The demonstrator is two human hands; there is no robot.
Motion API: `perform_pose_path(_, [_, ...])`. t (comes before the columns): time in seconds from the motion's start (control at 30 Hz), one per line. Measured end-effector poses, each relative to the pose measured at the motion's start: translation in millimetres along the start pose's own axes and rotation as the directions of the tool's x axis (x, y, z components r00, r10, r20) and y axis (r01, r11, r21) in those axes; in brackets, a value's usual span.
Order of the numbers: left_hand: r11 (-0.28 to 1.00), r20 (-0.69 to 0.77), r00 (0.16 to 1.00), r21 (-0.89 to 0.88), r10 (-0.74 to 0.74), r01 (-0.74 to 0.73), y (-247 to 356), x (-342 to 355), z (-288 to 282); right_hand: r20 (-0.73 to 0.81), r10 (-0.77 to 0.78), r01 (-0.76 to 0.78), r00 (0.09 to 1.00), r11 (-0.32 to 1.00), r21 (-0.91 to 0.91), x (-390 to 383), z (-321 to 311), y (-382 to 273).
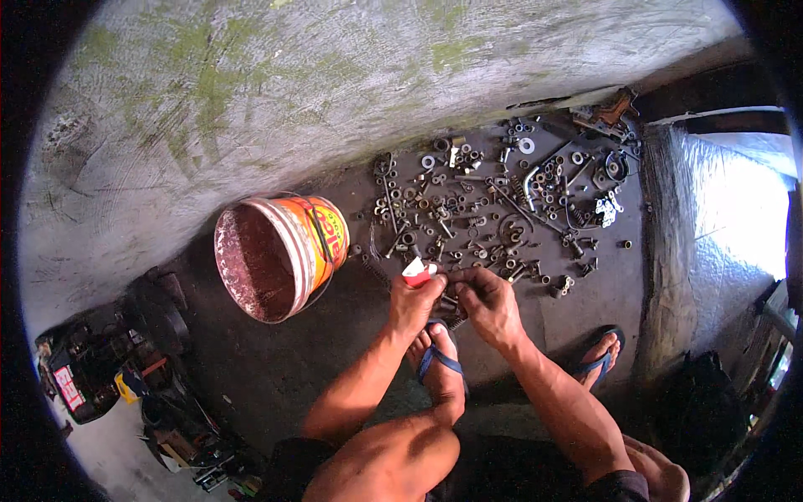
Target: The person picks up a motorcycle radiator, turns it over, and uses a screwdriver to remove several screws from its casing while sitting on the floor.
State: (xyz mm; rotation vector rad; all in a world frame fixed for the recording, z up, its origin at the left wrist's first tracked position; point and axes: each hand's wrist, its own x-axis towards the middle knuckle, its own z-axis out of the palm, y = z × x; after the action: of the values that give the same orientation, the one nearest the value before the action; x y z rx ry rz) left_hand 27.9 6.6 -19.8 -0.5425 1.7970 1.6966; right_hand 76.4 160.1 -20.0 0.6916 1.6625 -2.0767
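Observation:
My left hand (411,306) is closed around a small red and white packet (418,276), which sticks out above the thumb. Close beside it, my right hand (490,308) has thumb and fingers pinched together, almost touching the left fingertips. What the right fingers hold, if anything, is too small to make out. Beyond both hands, many loose metal parts lie spread on the dark floor: a bent metal rod (530,186), a flat washer (525,145), bolts, nuts and springs. Some parts lie partly hidden beneath my hands.
An orange and yellow bucket (311,243) lies tipped on its side at the left, its open mouth facing left. A stained wall (276,92) rises behind the parts. My sandalled feet stand near the parts. Dark machinery (159,368) sits lower left; a post (669,251) stands right.

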Motion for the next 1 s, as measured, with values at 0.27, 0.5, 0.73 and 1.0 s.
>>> perform_pose_path(0.27, [0.998,0.035,0.999,0.053,0.041,-0.043,-0.7,-0.8,-0.9,-0.019,0.016,-0.016,1.000,1.000,-0.027,3.1,-3.0,3.1])
perform_pose_path(0.5, [0.887,0.149,0.959,-0.368,-0.240,0.279,-2.5,3.4,-7.1,0.022,-0.051,0.054,0.998,0.986,-0.160,3.1,-5.2,-13.2])
perform_pose_path(0.73, [0.842,0.093,0.938,-0.419,-0.333,0.340,10.2,-3.9,2.2,0.067,-0.193,0.205,0.979,0.930,-0.306,5.9,-12.3,-11.0])
perform_pose_path(1.0, [0.858,0.231,0.931,-0.374,-0.282,0.352,11.4,3.5,-2.1,0.010,-0.194,0.190,0.981,0.947,-0.258,7.1,-14.6,-12.4])
